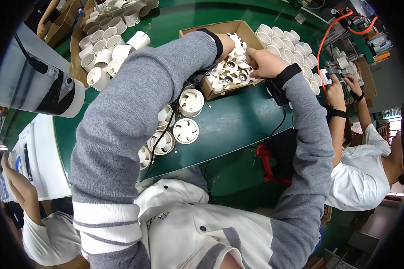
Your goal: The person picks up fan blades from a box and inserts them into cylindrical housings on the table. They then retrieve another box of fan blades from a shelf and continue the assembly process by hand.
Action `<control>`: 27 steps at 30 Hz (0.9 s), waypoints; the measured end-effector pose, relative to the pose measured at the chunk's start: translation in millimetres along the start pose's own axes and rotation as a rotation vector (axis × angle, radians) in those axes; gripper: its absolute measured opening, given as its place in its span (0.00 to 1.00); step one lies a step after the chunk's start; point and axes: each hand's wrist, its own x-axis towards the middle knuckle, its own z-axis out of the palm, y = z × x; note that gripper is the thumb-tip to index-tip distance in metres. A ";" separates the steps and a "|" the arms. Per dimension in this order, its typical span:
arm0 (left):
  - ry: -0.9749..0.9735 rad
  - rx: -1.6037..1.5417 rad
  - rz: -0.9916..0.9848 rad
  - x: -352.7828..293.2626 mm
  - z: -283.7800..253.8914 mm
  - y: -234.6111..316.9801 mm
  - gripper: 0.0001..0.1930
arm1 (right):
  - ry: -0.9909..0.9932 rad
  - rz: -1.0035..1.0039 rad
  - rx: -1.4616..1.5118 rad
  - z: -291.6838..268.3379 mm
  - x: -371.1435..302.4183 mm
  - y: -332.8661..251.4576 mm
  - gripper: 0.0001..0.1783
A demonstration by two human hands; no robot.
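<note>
A cardboard box (188, 34) on the green bench holds a heap of white fan impellers (229, 77) with dark round hubs. Both my hands are over this heap. At the box's left side is my left hand (226, 46); its fingers are hidden behind the hand and the blades. My right hand (268, 63) reaches in from the right, its fingers curled against a white impeller at the heap's edge. Just left of the box, an assembled round fan (191, 102) stands in its white housing. Another white fan (186, 131) sits nearer me, beside several more partly covered by my left sleeve.
Many white cylindrical housings (104, 57) fill a carton at the far left. Rows of white cups (288, 45) stand right of the box. A red air hose (319, 58) and a co-worker's hands (335, 92) are farther right. Black cables (283, 117) hang near my arms.
</note>
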 end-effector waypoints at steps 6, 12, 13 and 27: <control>0.073 0.054 0.142 -5.7 -3.0 20.0 0.08 | 0.097 -0.002 0.141 -3.8 -1.7 7.9 0.15; -0.177 0.275 0.059 15.4 13.9 28.5 0.09 | -0.054 0.015 -0.023 3.3 1.1 0.4 0.10; -0.195 0.319 0.058 17.1 16.9 28.0 0.09 | -0.086 0.051 -0.016 0.7 -1.0 -6.9 0.08; 0.148 -0.012 0.239 -13.8 -29.5 3.3 0.14 | 0.156 0.003 0.019 -19.8 -22.9 -3.4 0.18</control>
